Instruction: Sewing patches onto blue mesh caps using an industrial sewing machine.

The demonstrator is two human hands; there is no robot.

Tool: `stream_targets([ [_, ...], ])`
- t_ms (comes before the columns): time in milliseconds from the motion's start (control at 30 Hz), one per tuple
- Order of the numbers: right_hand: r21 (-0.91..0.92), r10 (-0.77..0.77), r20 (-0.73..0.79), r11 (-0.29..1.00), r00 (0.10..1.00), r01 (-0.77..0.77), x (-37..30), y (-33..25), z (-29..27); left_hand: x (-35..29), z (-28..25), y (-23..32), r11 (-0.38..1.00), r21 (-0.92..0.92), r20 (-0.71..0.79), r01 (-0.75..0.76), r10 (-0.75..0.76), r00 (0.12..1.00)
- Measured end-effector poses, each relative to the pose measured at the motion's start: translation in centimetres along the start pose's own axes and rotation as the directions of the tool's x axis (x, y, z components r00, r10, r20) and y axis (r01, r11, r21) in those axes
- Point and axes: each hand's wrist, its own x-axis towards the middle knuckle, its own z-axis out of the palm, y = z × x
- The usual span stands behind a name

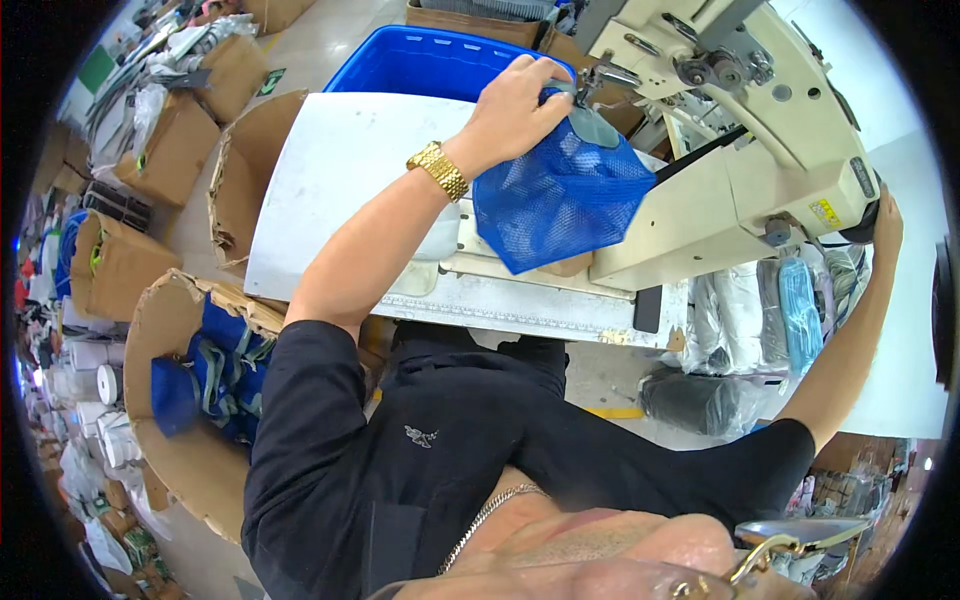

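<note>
My left hand (508, 118), with a gold watch at the wrist, pinches the upper edge of a blue mesh fabric piece (562, 198) beside the needle area of a cream sewing machine (690, 215). A grey-green patch (594, 127) shows on the mesh near my fingertips. The rest of the mesh drapes over the machine bed. At the far right, my right hand (887, 218) is on the dark handwheel (858, 232) at the machine's end. Its fingers curl behind the wheel and are partly hidden.
A blue plastic bin (430, 62) stands behind the white table (330, 180). On the left, an open cardboard box (150, 310) holds blue fabric pieces (215, 375). Several more cartons line the left floor. Plastic-wrapped bundles (710, 400) lie beneath the machine at right.
</note>
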Motion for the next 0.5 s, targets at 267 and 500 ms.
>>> stream_targets([
  [267, 0.01, -0.022, 0.228, 1.0, 0.973, 0.021, 3.4, -2.7, 0.5, -2.5, -0.4, 2.3, 0.997, -0.08, -0.114, 0.007, -0.016, 0.993],
  [500, 0.229, 0.252, 0.253, 0.922, 0.934, -0.311, 3.5, -4.6, 0.7, -11.4, 2.0, 1.7, 0.966, -0.109, 0.287, 0.237, -0.197, 0.937],
])
